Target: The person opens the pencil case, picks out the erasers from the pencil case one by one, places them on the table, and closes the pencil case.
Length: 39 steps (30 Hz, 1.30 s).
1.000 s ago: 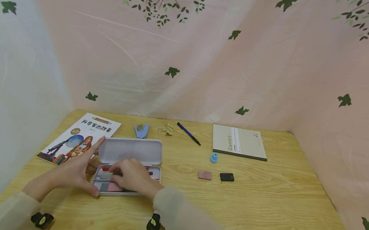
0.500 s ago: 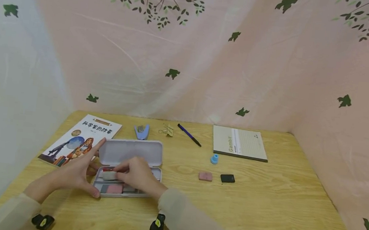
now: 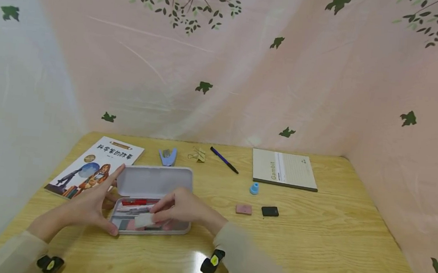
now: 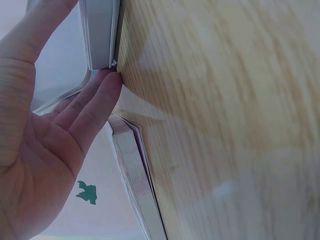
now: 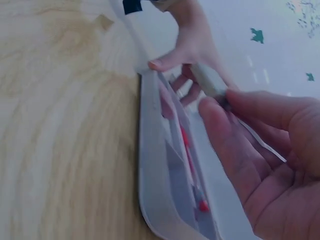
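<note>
A pale pencil case [image 3: 155,182] lies with its lid raised, hinge at the back. My left hand [image 3: 86,205] rests against its left end, thumb at the front corner and the other fingers stretched out towards the hinge. Between thumb and fingertips, my right hand [image 3: 182,205] pinches a whitish eraser [image 3: 144,220], held over the case's bottom tray. Inside, a red pen-like item [image 3: 139,202] lies along the back. A pink and grey eraser [image 3: 130,224] sits at the front left, partly covered by the whitish one. In the right wrist view the whitish eraser [image 5: 209,81] shows above the case wall [image 5: 152,150].
Left of the case lies an illustrated book [image 3: 93,170]. Behind it stand a blue stapler-like tool [image 3: 167,157], a binder clip [image 3: 198,154] and a pen [image 3: 224,160]. Rightward are a notebook [image 3: 285,169], a small blue cone-shaped piece [image 3: 254,188], a pink block [image 3: 243,209] and a black block [image 3: 270,211].
My right hand has lifted the whitish eraser from the left of the tray and moved it right and towards the front. The red item now shows more. The left hand stays put.
</note>
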### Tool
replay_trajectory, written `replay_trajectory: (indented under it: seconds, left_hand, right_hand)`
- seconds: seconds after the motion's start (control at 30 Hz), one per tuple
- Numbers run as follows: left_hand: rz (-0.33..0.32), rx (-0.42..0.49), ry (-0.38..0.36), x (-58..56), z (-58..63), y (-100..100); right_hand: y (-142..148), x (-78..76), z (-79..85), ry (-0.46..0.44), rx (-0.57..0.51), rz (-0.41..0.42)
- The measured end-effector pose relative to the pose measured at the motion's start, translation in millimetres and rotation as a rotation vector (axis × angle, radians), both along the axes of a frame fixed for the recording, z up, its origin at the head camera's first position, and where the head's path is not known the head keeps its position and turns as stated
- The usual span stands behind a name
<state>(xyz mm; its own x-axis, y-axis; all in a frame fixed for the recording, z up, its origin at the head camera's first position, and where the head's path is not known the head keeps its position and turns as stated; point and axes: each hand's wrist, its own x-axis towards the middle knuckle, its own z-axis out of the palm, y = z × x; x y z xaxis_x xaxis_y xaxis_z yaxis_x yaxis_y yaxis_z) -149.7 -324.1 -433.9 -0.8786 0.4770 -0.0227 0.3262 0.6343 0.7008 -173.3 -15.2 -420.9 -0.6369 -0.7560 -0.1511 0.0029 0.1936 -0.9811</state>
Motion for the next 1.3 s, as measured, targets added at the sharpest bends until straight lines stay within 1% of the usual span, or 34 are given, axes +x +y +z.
replay_trajectory:
  seconds: [0.1,0.17,0.27,0.33,0.47,0.7,0.9,0.97,1.07,1.23,1.3]
  left_hand:
    - [0.003,-0.015,0.013,-0.1,-0.5,0.2]
    - [0.005,-0.022,0.018,-0.1,-0.6,0.4]
    - [0.005,-0.031,0.022,-0.1,-0.7,0.9]
    - [0.005,-0.032,0.020,-0.2,-0.6,1.1]
    - [0.003,-0.021,0.015,-0.7,0.3,1.6]
    - [0.002,-0.009,0.015,-1.2,-0.5,0.8]
    - [0.004,-0.026,0.028,-0.8,-1.3,1.0]
    - [0.004,-0.020,0.024,-0.7,-0.9,1.4]
    - [0.005,-0.009,0.018,-0.5,-0.5,1.8]
    - [0.005,-0.004,0.012,-0.3,-0.3,1.5]
    - [0.006,-0.006,0.013,-0.3,0.0,1.3]
  right_hand:
    - [19.1,-3.3,3.3,-0.039,-0.003,0.078]
    - [31.3,-5.5,4.9,-0.056,0.003,0.105]
    - [49.8,-8.4,6.1,-0.094,0.021,0.111]
    - [62.4,-10.0,6.8,-0.116,0.033,0.101]
    - [88.1,-11.3,7.9,-0.121,0.046,0.056]
    - [136.4,-11.7,11.6,-0.132,0.031,-0.066]
    - [185.0,-10.3,17.2,-0.045,0.043,-0.167]
    - [202.7,-10.1,16.0,-0.019,0.049,-0.207]
    - [229.7,-10.0,11.9,-0.006,0.042,-0.270]
    - [271.6,-6.5,5.3,-0.040,0.014,-0.349]
    - [286.0,-3.6,3.3,-0.054,0.023,-0.379]
